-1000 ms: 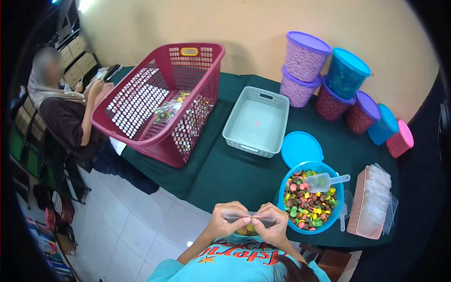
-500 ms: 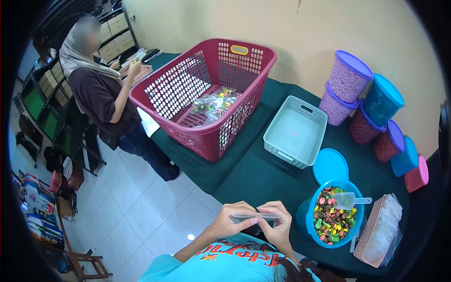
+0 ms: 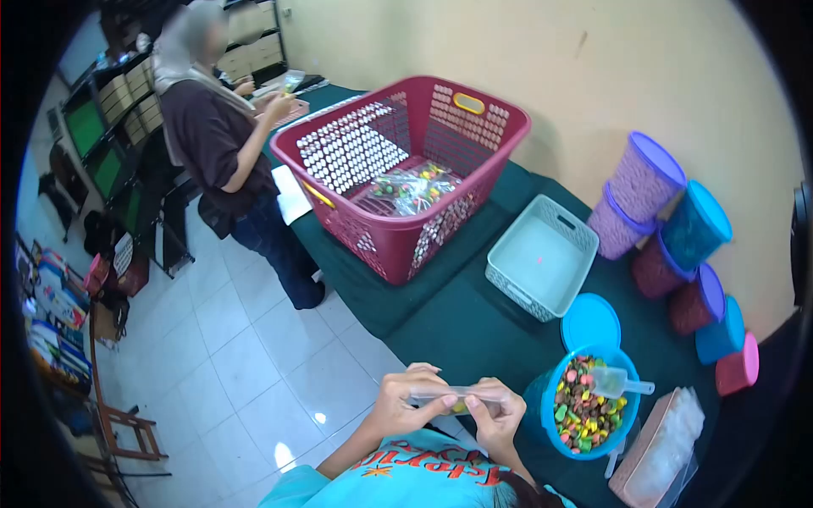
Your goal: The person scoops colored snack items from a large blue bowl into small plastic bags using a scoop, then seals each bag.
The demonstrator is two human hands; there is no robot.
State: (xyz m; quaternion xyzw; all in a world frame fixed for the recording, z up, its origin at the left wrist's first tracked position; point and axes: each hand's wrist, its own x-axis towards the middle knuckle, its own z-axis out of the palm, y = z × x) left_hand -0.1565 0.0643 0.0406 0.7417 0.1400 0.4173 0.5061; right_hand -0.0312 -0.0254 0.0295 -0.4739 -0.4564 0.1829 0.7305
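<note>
My left hand (image 3: 400, 408) and my right hand (image 3: 498, 415) pinch the two sides of a small clear plastic bag (image 3: 457, 392), held level in front of my shirt. A bit of yellow shows inside the bag below its top edge; the rest of its contents is hidden by my fingers. Just right of my right hand stands a blue tub (image 3: 536, 406) full of colourful, button-shaped sweets (image 3: 584, 419). A clear scoop (image 3: 611, 383) rests on the sweets. Behind the tub lies its round blue lid (image 3: 591, 323).
A big maroon basket (image 3: 398, 245) holds several filled bags (image 3: 415, 188). Near it are a grey-green tray (image 3: 521, 292), stacked lidded tubs (image 3: 639, 173) by the wall, and a pink basket (image 3: 628, 484) of clear bags (image 3: 669, 440). Another person (image 3: 207, 135) stands at the far left, holding a small packet.
My view has shifted, so the table things sit lower in the picture. Both hands still grip the bag, and yellow contents now show in it. The scoop stays in the tub.
</note>
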